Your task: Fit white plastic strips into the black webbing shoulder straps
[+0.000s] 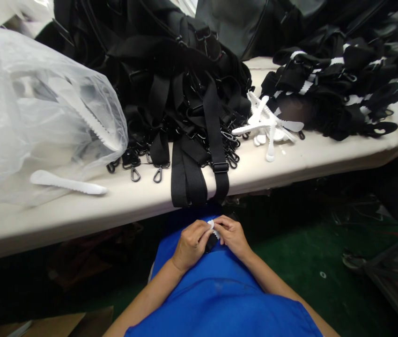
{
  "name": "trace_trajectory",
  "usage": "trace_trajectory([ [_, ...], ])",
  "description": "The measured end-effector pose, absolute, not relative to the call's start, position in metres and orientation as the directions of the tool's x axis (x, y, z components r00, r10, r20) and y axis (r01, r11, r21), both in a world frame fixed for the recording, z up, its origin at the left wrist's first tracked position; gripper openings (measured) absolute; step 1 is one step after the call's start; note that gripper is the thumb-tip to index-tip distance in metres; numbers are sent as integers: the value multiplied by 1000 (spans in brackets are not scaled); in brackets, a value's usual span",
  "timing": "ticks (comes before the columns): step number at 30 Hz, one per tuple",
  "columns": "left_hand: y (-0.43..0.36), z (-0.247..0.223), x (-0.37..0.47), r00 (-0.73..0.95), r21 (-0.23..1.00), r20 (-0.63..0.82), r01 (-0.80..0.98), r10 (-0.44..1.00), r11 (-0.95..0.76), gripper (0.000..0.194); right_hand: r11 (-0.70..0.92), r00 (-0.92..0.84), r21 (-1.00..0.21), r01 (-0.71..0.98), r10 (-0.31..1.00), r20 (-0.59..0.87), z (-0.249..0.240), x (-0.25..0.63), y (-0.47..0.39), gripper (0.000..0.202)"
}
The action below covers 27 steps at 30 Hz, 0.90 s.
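Over the lap of a blue apron, my left hand (191,244) and my right hand (233,237) meet, both closed in a pinch on a white toothed plastic tie (211,224). The tie lies around a small bundle of black webbing strap (212,242), which hangs just below my fingers. Part of the tie and most of the bundle are hidden by the fingers. Just beyond my hands, a long black strap (189,180) with a slide buckle (220,167) drapes over the table edge.
Loose black straps with metal snap hooks (157,175) pile up at the table's middle. White ties (271,124) lie heaped right of them, beside tied strap bundles (328,93). At left, a clear plastic bag (12,107) holds ties, and a single tie (67,182) lies in front.
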<state>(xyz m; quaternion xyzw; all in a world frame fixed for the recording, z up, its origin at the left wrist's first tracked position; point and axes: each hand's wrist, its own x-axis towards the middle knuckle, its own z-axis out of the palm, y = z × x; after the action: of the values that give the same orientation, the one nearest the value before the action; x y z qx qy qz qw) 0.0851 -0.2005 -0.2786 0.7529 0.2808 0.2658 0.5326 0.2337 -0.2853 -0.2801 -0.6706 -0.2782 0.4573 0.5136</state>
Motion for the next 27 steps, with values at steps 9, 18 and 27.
trace_trajectory([
  [9,-187,-296,93,661,977,-206,181,722,112,23,-277,400,-960,-47,875,-272,-278,233,-285,24],
  [18,-178,-291,100,686,957,-286,168,670,236,22,-354,486,-922,-156,785,-384,-279,230,-283,30],
  [27,-193,-285,95,654,983,-133,180,744,17,15,-435,417,-895,-93,800,-432,-284,236,-277,35],
])
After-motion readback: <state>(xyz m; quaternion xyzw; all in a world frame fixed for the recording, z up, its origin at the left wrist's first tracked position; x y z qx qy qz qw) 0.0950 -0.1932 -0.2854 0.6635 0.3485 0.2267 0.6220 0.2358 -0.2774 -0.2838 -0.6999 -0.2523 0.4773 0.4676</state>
